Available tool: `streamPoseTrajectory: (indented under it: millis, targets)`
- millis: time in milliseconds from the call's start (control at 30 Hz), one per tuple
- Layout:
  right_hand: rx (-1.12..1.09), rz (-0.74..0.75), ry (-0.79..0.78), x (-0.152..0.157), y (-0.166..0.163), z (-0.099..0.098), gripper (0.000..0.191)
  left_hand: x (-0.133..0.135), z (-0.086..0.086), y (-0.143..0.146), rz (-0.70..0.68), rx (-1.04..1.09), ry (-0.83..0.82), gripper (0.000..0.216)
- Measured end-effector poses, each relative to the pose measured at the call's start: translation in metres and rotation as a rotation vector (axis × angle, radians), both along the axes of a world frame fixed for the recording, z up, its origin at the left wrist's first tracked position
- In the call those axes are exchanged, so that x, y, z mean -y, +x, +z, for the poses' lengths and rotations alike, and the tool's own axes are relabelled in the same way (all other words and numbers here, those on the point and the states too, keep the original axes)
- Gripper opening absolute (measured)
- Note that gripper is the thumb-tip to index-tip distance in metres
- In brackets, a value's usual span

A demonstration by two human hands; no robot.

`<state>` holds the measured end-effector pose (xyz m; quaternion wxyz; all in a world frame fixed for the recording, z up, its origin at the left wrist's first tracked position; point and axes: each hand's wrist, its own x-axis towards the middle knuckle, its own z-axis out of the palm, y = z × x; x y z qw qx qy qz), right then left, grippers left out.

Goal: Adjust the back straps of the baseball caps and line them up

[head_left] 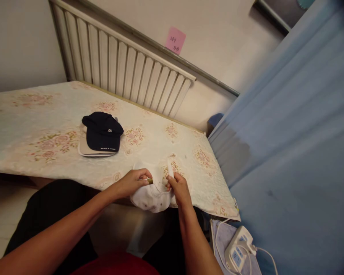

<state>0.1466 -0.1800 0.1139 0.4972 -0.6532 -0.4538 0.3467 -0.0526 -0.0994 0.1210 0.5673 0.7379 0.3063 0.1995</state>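
Left hand (pixel 140 179) near right hand (pixel 179 188), both curled

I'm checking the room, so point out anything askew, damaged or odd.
One thing stands out: a greyish patch on the blue curtain beside the bed, odd against the blue; whether stain or shadow, I can't tell. The dark cap also sits off-line over the beige cap, baring its brim.

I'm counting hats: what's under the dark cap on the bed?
A beige cap shows at brim and side; the dark cap covers the rest, hiding anything further beneath.
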Motion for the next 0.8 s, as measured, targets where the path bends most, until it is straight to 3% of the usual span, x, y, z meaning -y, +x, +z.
streamPoseTrajectory:
  millis: [133, 367, 467, 600, 700, 800]
  targets:
    - [0.006, -0.016, -0.007, 0.005, 0.004, 0.001, 0.019, -0.001, -0.002, -0.001, 0.040, 0.001, -0.031, 0.025]
    - [0.113, 0.238, -0.056, 0.014, -0.025, 0.014, 0.006, 0.004, 0.010, 0.008, -0.006, -0.052, 0.091, 0.018]
    - [0.207, 0.239, -0.076, 0.012, -0.034, 0.014, 0.008, 0.004, 0.012, 0.011, -0.043, -0.055, 0.157, 0.015]
    - [0.314, 0.229, 0.039, 0.010, -0.039, 0.007, 0.014, 0.002, 0.012, 0.013, -0.061, -0.080, 0.206, 0.016]
    - [0.277, 0.191, 0.007, 0.010, -0.039, 0.000, 0.004, 0.000, 0.013, 0.013, -0.084, -0.105, 0.209, 0.013]
    - [0.188, 0.174, -0.017, 0.010, -0.034, -0.002, 0.023, -0.005, 0.012, 0.009, -0.134, -0.145, 0.240, 0.012]
